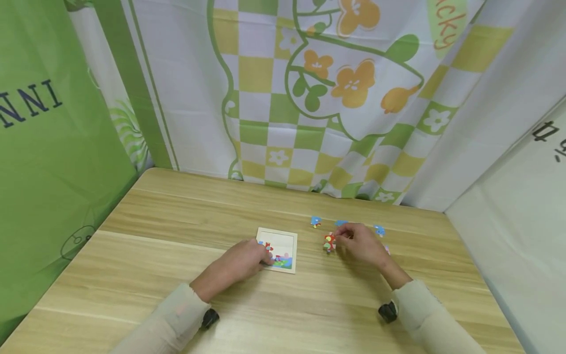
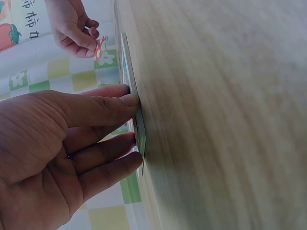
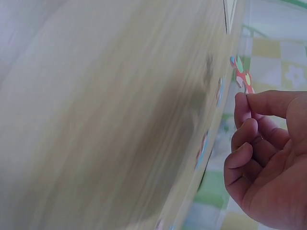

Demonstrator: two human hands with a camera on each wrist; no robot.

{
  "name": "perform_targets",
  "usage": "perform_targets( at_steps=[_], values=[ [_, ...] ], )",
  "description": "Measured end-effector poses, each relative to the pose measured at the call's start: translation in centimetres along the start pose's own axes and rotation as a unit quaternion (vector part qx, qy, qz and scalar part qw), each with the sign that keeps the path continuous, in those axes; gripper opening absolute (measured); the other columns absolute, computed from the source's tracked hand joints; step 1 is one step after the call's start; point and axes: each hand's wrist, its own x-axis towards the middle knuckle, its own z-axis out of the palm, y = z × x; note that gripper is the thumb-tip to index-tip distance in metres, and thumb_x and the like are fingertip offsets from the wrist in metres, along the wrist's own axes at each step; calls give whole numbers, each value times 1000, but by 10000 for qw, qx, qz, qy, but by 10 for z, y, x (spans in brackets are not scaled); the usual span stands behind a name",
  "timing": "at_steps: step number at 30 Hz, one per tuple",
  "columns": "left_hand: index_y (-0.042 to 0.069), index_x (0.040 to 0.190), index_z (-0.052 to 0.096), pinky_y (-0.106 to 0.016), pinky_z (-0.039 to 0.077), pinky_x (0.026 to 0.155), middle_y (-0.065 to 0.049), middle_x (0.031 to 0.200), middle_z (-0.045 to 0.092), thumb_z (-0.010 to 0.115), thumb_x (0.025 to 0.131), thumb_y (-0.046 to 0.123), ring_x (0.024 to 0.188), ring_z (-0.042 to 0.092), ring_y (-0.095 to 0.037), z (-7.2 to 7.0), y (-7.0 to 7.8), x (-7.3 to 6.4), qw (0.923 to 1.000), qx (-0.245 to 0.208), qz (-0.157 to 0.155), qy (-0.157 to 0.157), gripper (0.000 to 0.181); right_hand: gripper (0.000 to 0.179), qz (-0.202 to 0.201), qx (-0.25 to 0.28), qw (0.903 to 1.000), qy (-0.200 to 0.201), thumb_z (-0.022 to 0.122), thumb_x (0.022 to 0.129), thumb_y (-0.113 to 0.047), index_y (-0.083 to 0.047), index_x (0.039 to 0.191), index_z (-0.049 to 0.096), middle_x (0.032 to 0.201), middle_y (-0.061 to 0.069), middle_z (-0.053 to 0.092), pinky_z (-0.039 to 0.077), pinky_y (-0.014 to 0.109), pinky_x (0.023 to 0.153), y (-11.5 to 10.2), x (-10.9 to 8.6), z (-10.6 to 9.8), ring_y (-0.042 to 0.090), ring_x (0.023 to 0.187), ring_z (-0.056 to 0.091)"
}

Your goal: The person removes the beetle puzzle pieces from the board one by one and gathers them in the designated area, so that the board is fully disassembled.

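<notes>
- Jigsaw puzzle (image 1: 283, 264), partly filled, sits in its tray on a wood-grain table (image 1: 177, 216); a flower-and-check curtain (image 1: 283, 142) hangs behind.
- Left hand (image 1: 240, 260) reaches in at the tray's left side and near-left corner. Its thumb and lightly bent fingers hold the edge, as the left wrist view shows; how hard they press cannot be told.
- Right hand (image 1: 360, 243) is well to the right of the tray. Its thumb and index finger pinch one piece, while the other fingers curl loosely and hold nothing.
- Square puzzle tray (image 1: 295, 251), pale-framed, lies flat or nearly so between the two hands, nearer the left. Picture pieces fill its near side and part of its left; pale backing shows in the far and right portions.
- Red puzzle piece (image 1: 329, 242), with yellow and green patches, juts leftward from the right fingertips, raised off the table. The tray lies to its left with a gap between; its longer axis seems to run away from the person, roughly along the tray's right side.
- Loose blue pieces (image 1: 316, 221) lie beyond and around the right hand; a pinkish piece (image 1: 387, 250) shows just beside its wrist, mostly hidden.
</notes>
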Motion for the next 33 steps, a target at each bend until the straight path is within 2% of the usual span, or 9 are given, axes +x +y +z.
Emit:
perform_targets(
  at_steps=[5, 9, 14, 18, 25, 33],
  values=[
    [14, 102, 84, -37, 58, 80, -2, 99, 78, 81, 84, 1, 90, 72, -19, 0, -1, -1, 10000, -45, -15, 16, 23, 10, 247, -134, 9995, 118, 67, 98, -7, -3, 102, 75, 91, 6, 71, 48, 32, 68, 14, -1, -14, 16, 78, 59],
    [13, 101, 84, -36, 58, 77, -1, 97, 78, 81, 85, 3, 85, 71, -16, -1, -1, -2, 9999, -60, 95, 106, 19, 12, 360, -279, 9989, 134, 66, 98, -7, -2, 103, 75, 93, 7, 72, 48, 34, 69, 23, -1, -22, 17, 78, 58],
    [13, 101, 84, -36, 58, 76, -1, 97, 78, 81, 86, 5, 83, 70, -15, -1, -2, -2, 9997, -33, 195, 160, 17, 14, 519, -287, 9982, 8, 66, 99, -9, -1, 106, 75, 98, 8, 73, 49, 35, 71, 33, -1, -26, 19, 82, 60],
    [14, 101, 84, -36, 58, 77, 0, 96, 78, 81, 86, 5, 84, 71, -16, 0, -3, -1, 9996, 16, 215, 155, 17, 14, 564, -232, 9981, -81, 67, 99, -11, -1, 105, 75, 94, 6, 72, 49, 36, 72, 39, 1, -26, 19, 82, 60],
    [14, 101, 84, -36, 58, 78, 0, 96, 78, 81, 87, 6, 85, 72, -16, 2, -4, 0, 9996, 79, 231, 125, 17, 12, 377, -397, 9985, -12, 68, 97, -9, -1, 103, 75, 91, 4, 72, 48, 35, 71, 45, 7, -20, 17, 79, 58],
    [16, 100, 84, -34, 58, 76, 2, 95, 78, 80, 87, 6, 82, 70, -12, 2, -5, -1, 9996, 31, 246, 135, 17, 11, 419, -542, 9977, 11, 68, 97, -10, -1, 100, 74, 89, 4, 71, 50, 37, 73, 49, 11, -15, 18, 81, 61]
  ],
)
